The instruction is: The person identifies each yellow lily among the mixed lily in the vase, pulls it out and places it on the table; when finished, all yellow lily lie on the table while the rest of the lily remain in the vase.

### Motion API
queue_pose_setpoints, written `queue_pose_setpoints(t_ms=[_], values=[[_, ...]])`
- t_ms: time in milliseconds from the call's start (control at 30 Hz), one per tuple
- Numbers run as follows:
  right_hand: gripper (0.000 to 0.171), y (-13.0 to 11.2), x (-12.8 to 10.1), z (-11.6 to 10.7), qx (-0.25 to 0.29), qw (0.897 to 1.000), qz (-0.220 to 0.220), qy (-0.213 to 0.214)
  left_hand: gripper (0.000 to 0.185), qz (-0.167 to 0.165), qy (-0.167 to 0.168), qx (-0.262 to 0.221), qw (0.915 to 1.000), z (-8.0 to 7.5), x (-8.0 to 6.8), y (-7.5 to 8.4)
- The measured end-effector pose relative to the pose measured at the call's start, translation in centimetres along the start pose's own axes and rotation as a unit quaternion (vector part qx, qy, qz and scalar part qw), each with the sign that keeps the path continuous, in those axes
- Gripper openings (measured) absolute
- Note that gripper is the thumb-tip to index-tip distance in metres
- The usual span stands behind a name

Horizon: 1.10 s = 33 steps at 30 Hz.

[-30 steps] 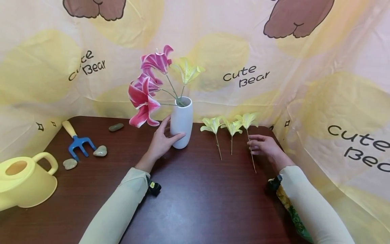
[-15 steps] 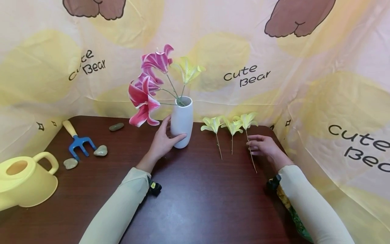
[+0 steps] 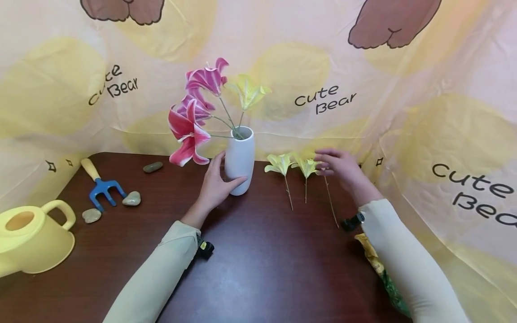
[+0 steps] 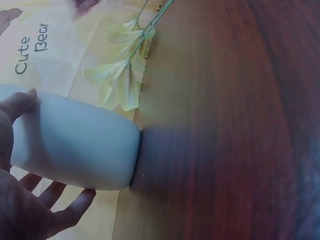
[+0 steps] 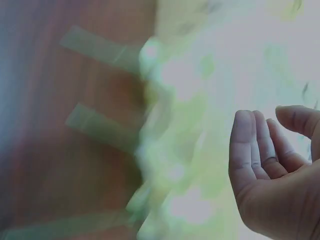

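A white vase [image 3: 241,163] stands upright on the table, holding several pink lilies [image 3: 188,134] and one yellow lily [image 3: 247,93]. My left hand [image 3: 213,185] grips it from the left, thumb across the front and fingers round the far side, as the left wrist view also shows on the vase [image 4: 75,145]. Three yellow lilies lie to the right: a left one [image 3: 279,165], a middle one [image 3: 305,168] and a right one, its stem [image 3: 331,202] visible. My right hand [image 3: 345,170] is over the right bloom, hiding it. In the right wrist view that hand [image 5: 272,175] holds nothing.
On the left are a yellow watering can [image 3: 44,242], a blue hand fork [image 3: 106,190] with a pale handle and several stones [image 3: 132,198]. A yellow and green packet [image 3: 379,269] lies by the right forearm. A printed cloth [image 3: 282,58] hangs behind the table [image 3: 250,269].
My right hand has left the right lily's stem and moved up and slightly left over its bloom. The lily stays on the table. My left hand keeps its grip on the vase.
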State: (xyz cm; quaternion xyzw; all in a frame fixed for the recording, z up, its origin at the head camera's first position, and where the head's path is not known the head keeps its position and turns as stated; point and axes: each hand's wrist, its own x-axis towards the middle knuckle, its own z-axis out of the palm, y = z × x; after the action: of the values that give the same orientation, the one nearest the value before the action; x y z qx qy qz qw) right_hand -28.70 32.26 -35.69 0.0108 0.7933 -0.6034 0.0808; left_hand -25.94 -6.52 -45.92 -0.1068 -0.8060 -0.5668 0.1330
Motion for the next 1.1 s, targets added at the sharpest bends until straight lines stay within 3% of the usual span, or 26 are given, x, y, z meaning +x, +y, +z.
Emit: queue_pose_setpoints(t_ms=[233, 367, 500, 733, 933, 1100], values=[[0.047, -7.2, 1.7, 9.5, 0.110, 0.991, -0.062, -0.038, 0.100, 0.002, -0.007, -0.026, 0.9996, -0.4, 0.1, -0.3], [0.048, -9.4, 2.8, 13.7, 0.161, 0.984, -0.070, -0.044, 0.099, -0.005, -0.025, -0.038, 0.9990, -0.3, 0.1, -0.4], [0.044, -10.5, 3.6, 16.6, 0.185, 0.980, -0.063, -0.041, 0.098, -0.007, -0.040, -0.047, 0.9981, -0.2, 0.1, -0.4], [0.042, -11.3, 4.0, 19.0, 0.179, 0.982, -0.060, -0.023, 0.095, -0.006, -0.042, -0.053, 0.9977, -0.2, 0.2, -0.3], [0.023, -11.9, 3.6, 19.6, 0.160, 0.984, -0.081, -0.006, 0.095, -0.009, -0.041, -0.054, 0.9977, -0.4, 0.2, -0.2], [0.030, -12.4, 3.5, 19.7, 0.143, 0.984, -0.102, 0.010, 0.095, -0.009, -0.039, -0.049, 0.9980, -0.5, 0.2, -0.3]])
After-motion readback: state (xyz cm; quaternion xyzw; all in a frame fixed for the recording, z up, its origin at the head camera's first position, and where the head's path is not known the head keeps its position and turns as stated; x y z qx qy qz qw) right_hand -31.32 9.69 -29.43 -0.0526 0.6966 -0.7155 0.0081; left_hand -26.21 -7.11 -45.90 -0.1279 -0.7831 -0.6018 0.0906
